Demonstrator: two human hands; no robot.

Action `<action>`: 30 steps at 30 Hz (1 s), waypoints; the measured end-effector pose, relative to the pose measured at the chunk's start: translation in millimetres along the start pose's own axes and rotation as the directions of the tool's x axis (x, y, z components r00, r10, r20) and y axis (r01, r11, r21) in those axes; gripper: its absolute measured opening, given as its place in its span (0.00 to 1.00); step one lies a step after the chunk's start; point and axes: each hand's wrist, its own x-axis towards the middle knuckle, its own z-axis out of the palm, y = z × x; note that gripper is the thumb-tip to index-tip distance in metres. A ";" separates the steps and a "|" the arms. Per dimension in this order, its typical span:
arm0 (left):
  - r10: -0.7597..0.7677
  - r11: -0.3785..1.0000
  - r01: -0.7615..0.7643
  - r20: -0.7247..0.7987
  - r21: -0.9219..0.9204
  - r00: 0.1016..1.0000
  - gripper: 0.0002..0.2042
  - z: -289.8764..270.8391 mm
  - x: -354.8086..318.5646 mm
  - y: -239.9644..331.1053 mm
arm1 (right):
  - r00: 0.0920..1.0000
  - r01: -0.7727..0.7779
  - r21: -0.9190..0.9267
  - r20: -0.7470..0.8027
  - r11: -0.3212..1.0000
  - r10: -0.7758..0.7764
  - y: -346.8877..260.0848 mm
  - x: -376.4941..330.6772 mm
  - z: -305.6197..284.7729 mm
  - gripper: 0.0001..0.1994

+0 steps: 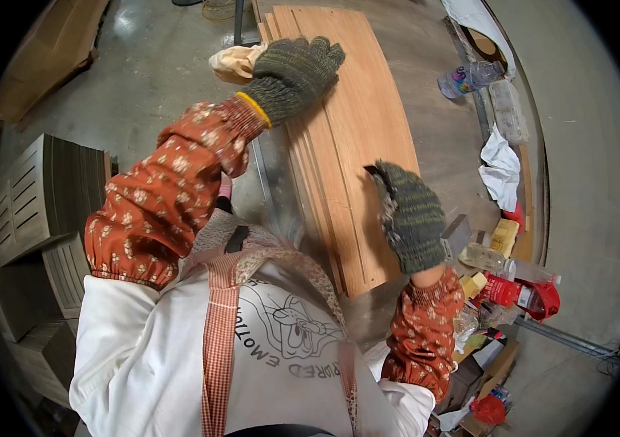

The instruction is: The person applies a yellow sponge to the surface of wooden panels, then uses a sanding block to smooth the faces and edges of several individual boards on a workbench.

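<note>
A stack of long, thin reddish-brown wooden boards [353, 138] is seen in the upper middle of the frame, laid lengthwise on a grey-brown worktable [448, 124] and running from the top edge down toward the centre. The left hand [291, 73], covered by a dark green knitted work glove with a yellow cuff, is laid flat with the fingers spread on the upper left part of the stack. A crumpled cream-coloured cloth [235, 63] is seen just beside this hand, at the left edge of the boards; whether it is gripped cannot be told. The right hand [410, 217], gloved in the same way, is held at the lower right edge of the stack with the fingers curled; a small dark tip shows above them, but whether anything is clasped cannot be told.

Rust-coloured flowered sleeve covers are worn on both forearms, over a white top and a checked apron strap.

At the right of the frame a clear plastic bottle [470, 76], a white crumpled rag [500, 167] and red packaging [521, 295] are gathered along the table's edge. Grey slatted panels [40, 193] are stacked at the left.
</note>
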 end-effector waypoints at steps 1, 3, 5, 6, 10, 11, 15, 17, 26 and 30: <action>-0.028 0.999 0.028 0.022 0.018 0.999 0.18 1.4 0.2 0.9 | 0.999 -0.020 -0.009 0.049 1.000 0.020 -0.4 8.1 1.0 0.14; -0.076 0.997 0.073 0.073 0.037 0.994 0.17 14.4 -1.2 5.3 | 0.984 -0.072 -0.041 0.159 0.997 0.078 1.2 20.9 9.9 0.17; -0.081 0.997 0.080 0.037 0.010 0.996 0.16 22.4 -4.7 4.4 | 0.987 -0.033 -0.060 0.155 0.998 0.042 -0.9 33.5 15.0 0.14; -0.076 0.997 0.076 0.001 -0.012 0.997 0.15 26.2 -6.3 3.1 | 0.988 -0.012 -0.066 0.154 0.998 0.022 -2.9 39.3 16.2 0.13; -0.094 0.995 0.092 -0.091 -0.027 0.991 0.11 28.6 -12.9 1.0 | 0.966 0.003 -0.108 0.257 0.994 0.025 -11.9 63.5 18.5 0.09; -0.097 0.995 0.094 -0.105 -0.037 0.990 0.11 28.9 -12.8 1.8 | 0.955 -0.008 -0.121 0.292 0.993 0.044 -14.0 67.3 16.9 0.08; -0.079 0.995 0.074 -0.090 -0.062 0.993 0.10 26.2 -13.2 1.6 | 0.952 0.024 -0.116 0.307 0.993 0.013 -15.2 70.4 19.6 0.08; -0.090 0.996 0.090 -0.015 -0.001 0.996 0.11 27.7 -11.7 2.1 | 0.960 0.053 -0.109 0.279 0.993 -0.021 -13.1 67.7 20.7 0.08; -0.058 0.994 0.068 -0.106 0.088 0.993 0.09 33.9 -11.4 1.6 | 0.927 0.044 -0.120 0.374 0.992 0.004 -16.2 52.2 14.3 0.15; -0.110 0.992 0.119 -0.163 0.049 0.981 0.07 12.6 -7.4 8.9 | 0.927 0.078 -0.132 0.374 0.988 -0.023 -18.3 39.5 7.8 0.15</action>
